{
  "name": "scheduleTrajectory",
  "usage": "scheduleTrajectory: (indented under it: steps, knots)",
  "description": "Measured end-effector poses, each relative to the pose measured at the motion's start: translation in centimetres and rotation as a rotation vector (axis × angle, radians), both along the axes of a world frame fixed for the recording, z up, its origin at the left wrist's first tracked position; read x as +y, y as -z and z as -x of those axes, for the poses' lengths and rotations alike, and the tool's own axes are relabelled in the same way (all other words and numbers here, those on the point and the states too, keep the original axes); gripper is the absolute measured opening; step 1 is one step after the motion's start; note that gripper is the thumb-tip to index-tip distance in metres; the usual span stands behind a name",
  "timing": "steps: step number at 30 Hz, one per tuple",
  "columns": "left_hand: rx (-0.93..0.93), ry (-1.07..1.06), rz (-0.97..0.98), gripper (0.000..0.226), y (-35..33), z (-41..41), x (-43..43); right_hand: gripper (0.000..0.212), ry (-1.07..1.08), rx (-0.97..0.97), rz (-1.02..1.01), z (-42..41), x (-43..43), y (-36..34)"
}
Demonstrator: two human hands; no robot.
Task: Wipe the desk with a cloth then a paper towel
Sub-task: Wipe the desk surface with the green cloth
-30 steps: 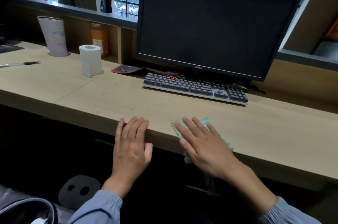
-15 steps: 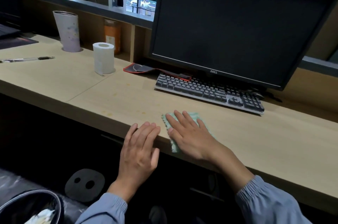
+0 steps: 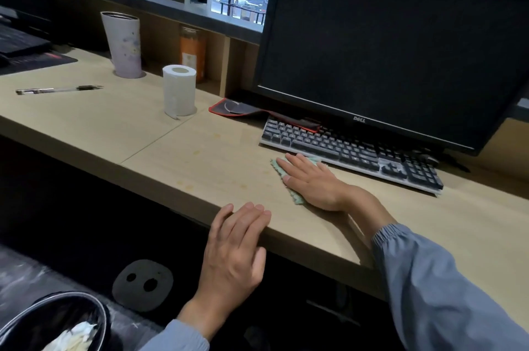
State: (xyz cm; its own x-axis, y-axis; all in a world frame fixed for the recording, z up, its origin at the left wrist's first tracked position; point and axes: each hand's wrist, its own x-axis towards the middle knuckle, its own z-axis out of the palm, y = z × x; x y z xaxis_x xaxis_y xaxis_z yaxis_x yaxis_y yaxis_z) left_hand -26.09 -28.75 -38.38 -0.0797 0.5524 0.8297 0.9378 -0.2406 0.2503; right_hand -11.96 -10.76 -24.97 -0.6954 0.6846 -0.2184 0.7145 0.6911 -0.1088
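Wooden desk [image 3: 200, 167], cloth [image 3: 297, 199] (pale green), keyboard [image 3: 343, 150], paper roll [image 3: 179, 90], pen [image 3: 58, 89], cup [image 3: 123, 44]

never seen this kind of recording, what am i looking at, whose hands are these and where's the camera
There is no machine here. These are a person's two bare hands, filmed by a wide-angle camera worn on their head that looks forward and down. That is why you see the arms from above.

The right hand lies flat, fingers straight, pressing a green cloth onto the wooden desk, just in front of the keyboard. The left hand rests on the desk's front edge and holds nothing.

Also on the desk are a monitor, a paper roll, a pen and a cup. A bin shows at lower left.
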Motion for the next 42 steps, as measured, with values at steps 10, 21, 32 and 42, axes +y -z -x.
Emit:
scheduleTrajectory:
  steps: [10, 21, 32, 42]
  knots:
    - [-0.049, 0.005, -0.034, 0.053, 0.2, -0.2, 0.4, 0.056, -0.024, 0.014, -0.009, 1.8, 1.6, 0.3]
    - [-0.028, 0.033, 0.009, 0.055, -0.2, 0.1, -0.2, 0.055, -0.025, 0.039, -0.025, 2.0, -0.4, 0.8]
    - [-0.164, 0.012, 0.062, 0.047, -1.2, 2.5, -2.7, 0.054, -0.089, 0.032, 0.009, 1.3, -8.3, 0.4]
    - [-0.186, -0.167, -0.077, 0.03, -3.0, 8.3, -3.4, 0.053, -0.084, 0.015, 0.003, 1.5, -10.0, 0.3]
